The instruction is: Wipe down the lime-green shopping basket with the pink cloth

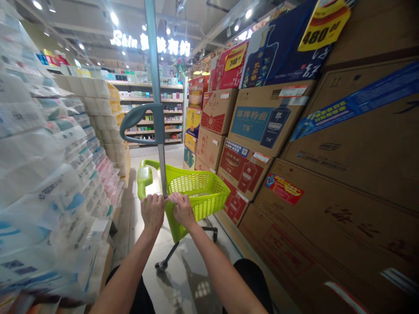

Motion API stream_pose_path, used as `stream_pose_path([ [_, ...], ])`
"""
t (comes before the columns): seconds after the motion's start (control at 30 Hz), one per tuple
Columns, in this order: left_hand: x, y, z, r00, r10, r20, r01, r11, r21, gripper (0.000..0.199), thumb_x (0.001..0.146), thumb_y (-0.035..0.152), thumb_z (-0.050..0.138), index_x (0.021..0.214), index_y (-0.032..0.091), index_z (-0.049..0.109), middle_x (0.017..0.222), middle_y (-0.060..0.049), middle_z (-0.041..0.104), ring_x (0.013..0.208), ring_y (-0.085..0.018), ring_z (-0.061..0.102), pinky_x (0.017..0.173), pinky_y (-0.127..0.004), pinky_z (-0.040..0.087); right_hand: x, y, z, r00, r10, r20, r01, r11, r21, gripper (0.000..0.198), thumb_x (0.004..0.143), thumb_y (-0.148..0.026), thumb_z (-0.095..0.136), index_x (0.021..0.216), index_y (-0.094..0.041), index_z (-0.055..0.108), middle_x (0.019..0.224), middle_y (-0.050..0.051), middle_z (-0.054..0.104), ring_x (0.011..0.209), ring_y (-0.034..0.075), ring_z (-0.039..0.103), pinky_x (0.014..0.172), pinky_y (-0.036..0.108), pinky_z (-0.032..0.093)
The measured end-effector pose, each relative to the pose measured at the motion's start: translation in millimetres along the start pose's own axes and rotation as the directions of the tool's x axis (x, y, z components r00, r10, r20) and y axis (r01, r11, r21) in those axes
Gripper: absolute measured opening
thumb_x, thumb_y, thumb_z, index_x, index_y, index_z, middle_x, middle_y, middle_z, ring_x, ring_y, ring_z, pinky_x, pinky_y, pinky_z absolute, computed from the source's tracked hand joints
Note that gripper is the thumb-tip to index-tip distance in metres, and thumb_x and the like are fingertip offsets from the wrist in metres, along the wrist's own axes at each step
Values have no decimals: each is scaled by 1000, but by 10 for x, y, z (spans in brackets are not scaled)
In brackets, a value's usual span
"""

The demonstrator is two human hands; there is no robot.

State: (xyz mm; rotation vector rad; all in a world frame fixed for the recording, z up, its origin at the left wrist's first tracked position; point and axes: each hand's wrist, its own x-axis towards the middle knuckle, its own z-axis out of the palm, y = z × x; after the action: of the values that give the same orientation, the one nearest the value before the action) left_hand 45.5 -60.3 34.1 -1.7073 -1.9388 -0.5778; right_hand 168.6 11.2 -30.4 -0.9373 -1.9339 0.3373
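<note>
A lime-green shopping cart (209,198) with slotted basket walls stands in front of me on a wheeled frame. My left hand (152,213) is closed over its near end, just left of a grey metal pole (156,69). Close beside it, right of the pole, my right hand (181,211) is closed on the same end, fingers curled over the top. The pole rises upright from the cart and carries a dark grey loop handle (139,124). A green curved handle (144,176) sticks out at the left. Part of the basket floor shows; the rest is hidden.
Stacked cardboard cartons (255,124) with price signs line the right side. Plastic-wrapped tissue packs (62,183) are piled along the left. Product shelves (173,107) stand at the far end, beyond the tiled floor (132,218). My knees flank the cart's near end.
</note>
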Motion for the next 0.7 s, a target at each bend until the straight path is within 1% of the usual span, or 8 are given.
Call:
stream_pose_path([
  [0.1, 49, 132, -33, 1000, 2, 1, -2, 1000, -17, 35, 95, 39, 38, 87, 20, 66, 87, -12, 66, 96, -30, 52, 89, -46, 32, 14, 178, -114, 996, 77, -41, -77, 997, 11, 47, 84, -11, 40, 126, -19, 58, 109, 9, 52, 103, 21, 50, 100, 38, 44],
  [0.17, 102, 146, -91, 1000, 17, 16, -17, 999, -50, 37, 96, 39, 37, 82, 21, 67, 83, -11, 68, 93, -28, 54, 90, -46, 31, 17, 182, -163, 987, 147, -68, -147, 989, 10, 47, 82, -12, 40, 124, -18, 60, 106, 9, 52, 102, 21, 51, 98, 38, 44],
  [0.27, 207, 2, -184, 999, 31, 32, -26, 990, -138, 41, 97, 39, 33, 82, 23, 68, 85, -7, 70, 90, -24, 57, 99, -48, 28, 2, 41, -213, 964, 243, -110, -247, 969, -27, 47, 80, -12, 42, 122, -20, 63, 101, 8, 53, 97, 21, 52, 94, 37, 45],
  [0.37, 291, -217, -167, 997, 30, 69, -11, 965, -262, 46, 98, 38, 30, 75, 25, 67, 88, -3, 71, 111, -24, 53, 109, -51, 19, -10, -118, -244, 949, 285, -133, -292, 956, -31, 43, 80, -13, 43, 116, -23, 65, 101, 7, 54, 94, 21, 54, 90, 33, 45],
  [0.43, 308, -308, -82, 993, 26, 111, 15, 934, -356, 51, 98, 38, 28, 68, 24, 66, 86, -2, 70, 124, -24, 46, 114, -51, 14, -5, -140, -260, 940, 321, -120, -321, 947, 18, 41, 83, -16, 41, 115, -23, 66, 101, 6, 55, 93, 20, 56, 90, 32, 45],
  [0.5, 295, -334, 17, 991, 19, 130, 40, 899, -436, 54, 98, 38, 25, 64, 24, 65, 83, -1, 69, 128, -23, 42, 117, -50, 11, 22, -99, -274, 923, 371, -101, -364, 928, 77, 42, 85, -18, 40, 117, -23, 65, 102, 6, 57, 95, 19, 57, 92, 32, 44],
  [0.6, 265, -296, 105, 993, 21, 113, 38, 866, -498, 56, 98, 40, 26, 62, 24, 65, 77, -1, 66, 123, -21, 45, 119, -50, 8, 164, -63, -317, 909, 408, -85, -392, 906, 159, 38, 86, -21, 40, 113, -24, 67, 99, 5, 59, 95, 20, 56, 93, 34, 44],
  [0.7, 254, -233, 110, 996, 20, 91, 28, 868, -496, 54, 98, 40, 29, 61, 24, 65, 76, 0, 65, 114, -21, 50, 119, -51, 8, 469, -175, -426, 908, 409, -89, -366, 880, 303, 30, 88, -27, 41, 101, -22, 68, 91, 4, 59, 89, 19, 56, 88, 33, 46],
])
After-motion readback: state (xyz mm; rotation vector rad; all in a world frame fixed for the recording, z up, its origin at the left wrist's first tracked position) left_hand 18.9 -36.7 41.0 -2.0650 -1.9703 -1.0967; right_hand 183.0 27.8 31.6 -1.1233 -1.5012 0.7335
